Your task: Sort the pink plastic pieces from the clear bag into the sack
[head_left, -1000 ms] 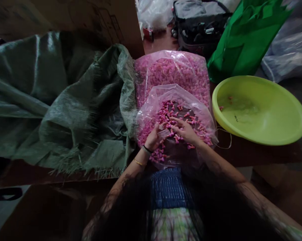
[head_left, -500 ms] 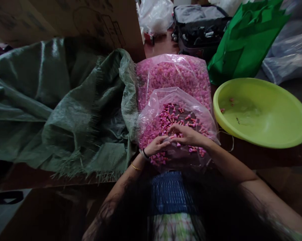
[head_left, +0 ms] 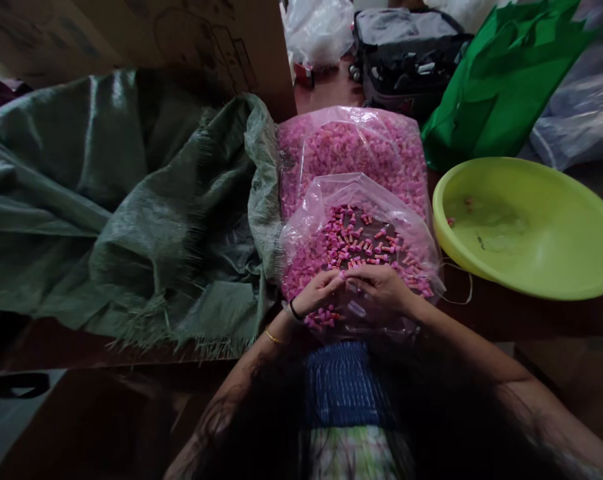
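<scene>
Small pink pieces (head_left: 339, 233) lie loose in an opened clear plastic bag (head_left: 364, 187) in front of me. My left hand (head_left: 322, 290) is over the bag's near part, thumb and fingers pinched at a small pink piece. My right hand (head_left: 381, 285) meets it from the right, fingertips pressed together at the same small piece, partly hidden by the fingers. Behind them sits a full plastic bag (head_left: 351, 147) of many pink pieces. A clear scrap (head_left: 356, 308) lies just below my right hand.
On the right stands a yellow-green basin (head_left: 536, 233) with a few small bits inside. A green bag (head_left: 501, 87) and an open dark case (head_left: 406, 67) are behind. Crumpled green woven sacking (head_left: 146, 220) covers the left, before a cardboard box (head_left: 191, 47).
My right hand has moved slightly down and its fingers have closed in toward my left fingertips. The view has shifted a little, so things appear further right.
</scene>
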The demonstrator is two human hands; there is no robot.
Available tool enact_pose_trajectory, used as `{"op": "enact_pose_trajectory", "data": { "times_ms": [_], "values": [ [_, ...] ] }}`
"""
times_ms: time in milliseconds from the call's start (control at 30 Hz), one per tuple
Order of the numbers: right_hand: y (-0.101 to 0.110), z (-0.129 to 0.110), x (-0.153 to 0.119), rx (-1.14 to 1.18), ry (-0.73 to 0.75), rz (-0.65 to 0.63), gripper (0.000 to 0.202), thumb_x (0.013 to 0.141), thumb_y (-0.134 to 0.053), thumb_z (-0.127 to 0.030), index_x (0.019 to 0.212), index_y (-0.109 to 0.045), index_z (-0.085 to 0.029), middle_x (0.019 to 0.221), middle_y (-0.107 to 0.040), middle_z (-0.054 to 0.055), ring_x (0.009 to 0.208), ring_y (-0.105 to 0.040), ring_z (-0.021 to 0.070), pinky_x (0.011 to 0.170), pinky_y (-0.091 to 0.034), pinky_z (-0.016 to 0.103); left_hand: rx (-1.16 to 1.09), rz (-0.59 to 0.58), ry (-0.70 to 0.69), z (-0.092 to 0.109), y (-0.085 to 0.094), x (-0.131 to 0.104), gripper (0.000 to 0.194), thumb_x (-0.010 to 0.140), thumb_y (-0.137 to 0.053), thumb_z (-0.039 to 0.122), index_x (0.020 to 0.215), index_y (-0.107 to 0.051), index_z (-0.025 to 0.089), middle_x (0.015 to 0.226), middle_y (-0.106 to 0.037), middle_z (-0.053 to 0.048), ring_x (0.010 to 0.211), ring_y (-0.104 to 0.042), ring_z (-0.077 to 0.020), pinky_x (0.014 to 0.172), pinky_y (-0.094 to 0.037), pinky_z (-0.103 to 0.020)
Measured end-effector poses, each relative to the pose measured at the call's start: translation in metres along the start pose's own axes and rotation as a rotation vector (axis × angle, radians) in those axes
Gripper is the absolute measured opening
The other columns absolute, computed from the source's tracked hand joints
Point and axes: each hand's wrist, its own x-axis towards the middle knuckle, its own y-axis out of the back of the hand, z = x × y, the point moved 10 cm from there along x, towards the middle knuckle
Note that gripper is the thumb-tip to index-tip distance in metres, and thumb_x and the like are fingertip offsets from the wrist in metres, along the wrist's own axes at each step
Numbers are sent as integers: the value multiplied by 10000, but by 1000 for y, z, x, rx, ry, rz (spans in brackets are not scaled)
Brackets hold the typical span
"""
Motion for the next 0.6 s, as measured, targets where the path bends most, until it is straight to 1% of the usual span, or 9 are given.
{"op": "enact_pose_trajectory", "data": {
  "times_ms": [100, 200, 267, 300, 367, 433, 467, 500, 600],
  "values": [
    [-3, 4, 1, -35, -31, -26, 286, 939, -509, -327, 1157, -684, -268, 1035, -744, 38, 830, -695, 163, 734, -491, 255, -65, 3, 55, -8, -4, -2, 441, 796, -620, 560, 856, -627, 123, 585, -472, 30, 488, -362, -64, 459, -267, -192],
    [-6, 11, 12, -32, -47, -65, 274, 909, -553, -336, 1123, -703, -254, 994, -750, 41, 803, -690, 172, 741, -484, 265, -199, 98, 74, -12, -6, 1, 473, 747, -665, 581, 862, -617, 126, 617, -514, 21, 488, -392, -62, 453, -286, -184],
    [-7, 14, 22, 71, -52, -105, 265, 875, -598, -364, 1081, -711, -240, 923, -745, 27, 785, -672, 166, 734, -480, 263, -312, 158, 80, -11, -5, 4, 464, 760, -660, 575, 906, -615, 137, 661, -556, 10, 496, -430, -62, 460, -325, -179],
    [-3, 17, 27, 156, -73, -67, 269, 864, -610, -385, 1063, -706, -232, 887, -733, 19, 767, -657, 155, 712, -478, 254, -369, 179, 67, -7, -3, 5, 446, 774, -650, 567, 905, -608, 142, 693, -581, 3, 497, -445, -59, 462, -339, -177],
    [14, 31, 32, 357, -181, 132, 284, 861, -593, -446, 1010, -678, -220, 796, -681, -1, 649, -593, 118, 589, -444, 224, -461, 199, 6, 5, 4, 8, 414, 806, -617, 560, 864, -580, 151, 777, -633, -20, 471, -453, -49, 426, -327, -171],
    [21, 50, 26, 582, -352, 307, 302, 872, -540, -498, 940, -631, -218, 702, -599, -28, 506, -464, 81, 452, -339, 199, -490, 208, -66, 16, 15, 10, 416, 823, -585, 571, 836, -558, 156, 880, -674, -47, 422, -432, -36, 367, -268, -172],
    [12, 57, 22, 701, -440, 295, 293, 868, -533, -499, 924, -607, -221, 667, -559, -41, 465, -404, 71, 417, -288, 193, -483, 214, -85, 19, 20, 10, 423, 829, -570, 580, 846, -561, 158, 926, -686, -58, 401, -418, -30, 345, -237, -176],
    [-1, 60, 18, 810, -518, 223, 265, 852, -553, -475, 926, -589, -223, 639, -526, -54, 443, -360, 64, 402, -256, 189, -473, 226, -92, 19, 25, 10, 435, 833, -557, 591, 864, -570, 157, 954, -692, -67, 386, -406, -25, 331, -214, -179],
    [-39, 60, 5, 1004, -665, -60, 266, 737, -661, -300, 972, -569, -213, 599, -489, -77, 429, -314, 51, 400, -244, 185, -486, 266, -65, 10, 34, 10, 454, 828, -557, 603, 883, -585, 153, 939, -697, -70, 368, -381, -18, 316, -196, -184]
  ]
}}
